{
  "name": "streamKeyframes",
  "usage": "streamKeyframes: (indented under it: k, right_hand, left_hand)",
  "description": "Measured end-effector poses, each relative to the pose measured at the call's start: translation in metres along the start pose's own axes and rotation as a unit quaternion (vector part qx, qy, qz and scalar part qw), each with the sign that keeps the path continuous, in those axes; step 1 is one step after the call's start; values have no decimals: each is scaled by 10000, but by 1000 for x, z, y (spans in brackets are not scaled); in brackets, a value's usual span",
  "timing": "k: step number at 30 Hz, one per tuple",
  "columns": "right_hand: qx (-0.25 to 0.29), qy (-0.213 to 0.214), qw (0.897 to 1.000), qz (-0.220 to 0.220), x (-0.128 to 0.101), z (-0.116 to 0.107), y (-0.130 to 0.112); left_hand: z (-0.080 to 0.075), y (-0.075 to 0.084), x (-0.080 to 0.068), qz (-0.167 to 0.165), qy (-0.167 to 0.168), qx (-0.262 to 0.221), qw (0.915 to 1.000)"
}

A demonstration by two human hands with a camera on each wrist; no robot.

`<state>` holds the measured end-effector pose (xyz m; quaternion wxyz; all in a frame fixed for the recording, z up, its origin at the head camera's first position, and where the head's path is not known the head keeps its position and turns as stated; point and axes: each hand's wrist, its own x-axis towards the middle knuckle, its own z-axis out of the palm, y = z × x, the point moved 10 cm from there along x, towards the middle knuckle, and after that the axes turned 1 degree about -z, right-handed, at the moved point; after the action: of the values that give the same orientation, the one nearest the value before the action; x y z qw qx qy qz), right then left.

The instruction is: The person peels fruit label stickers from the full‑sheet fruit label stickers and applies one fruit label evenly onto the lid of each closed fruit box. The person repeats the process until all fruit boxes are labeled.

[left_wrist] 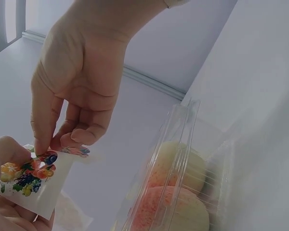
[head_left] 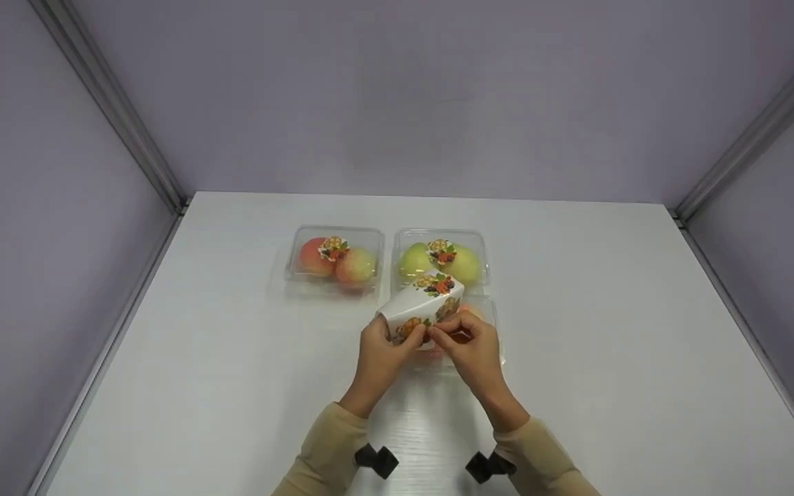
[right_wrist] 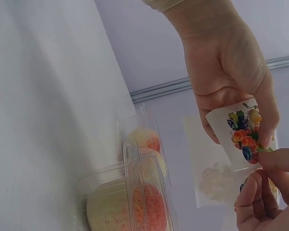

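Observation:
My left hand (head_left: 384, 348) grips a white sheet of stickers (head_left: 407, 301) printed with colourful fruit, its thumb lying on the printed face. The sheet is bent and held above a clear plastic box (head_left: 497, 337). With thumb and index finger, my right hand (head_left: 477, 348) pinches at the edge of a fruit sticker (left_wrist: 77, 151) at the sheet. In the right wrist view, the right fingertips (right_wrist: 267, 161) meet the left thumb at the sheet's lower edge. Red and yellow peaches (right_wrist: 149, 207) show inside the box below, which the hands and sheet partly hide in the head view.
Behind the hands stand two more lidded clear boxes. The left box (head_left: 291, 270) has reddish peaches, the right box (head_left: 485, 272) green-yellow fruit (head_left: 464, 264), and each lid bears a fruit sticker (head_left: 333, 249). Pale walls (head_left: 411, 103) enclose the white table (head_left: 611, 310) at back and sides.

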<state>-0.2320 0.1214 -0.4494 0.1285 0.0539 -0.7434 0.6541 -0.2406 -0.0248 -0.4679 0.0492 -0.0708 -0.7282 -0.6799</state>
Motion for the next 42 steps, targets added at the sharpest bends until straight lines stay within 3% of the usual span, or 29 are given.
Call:
streamKeyframes:
  k: [5,17,23,30,42]
  right_hand:
    - [22,69,10000,25,0,-1,0]
    - [-343,2,9992,195,-1,1,3]
    - [-803,-133,9967,-47,-1,4,1]
    - [-1111,-163,9935,-187,-2,4,0]
    - [-790,-284,9963,-177,-3,6,1]
  left_hand:
    - [2,-1,0,-90,-62,-217,9997]
    - [0,0,1,27,-6,215,9998]
    - [1,-3,3,-324,-210,-141,9992]
    - [-5,-2,5,-380,75,15,9993]
    - [-14,-4,9,-386,427,103,9983]
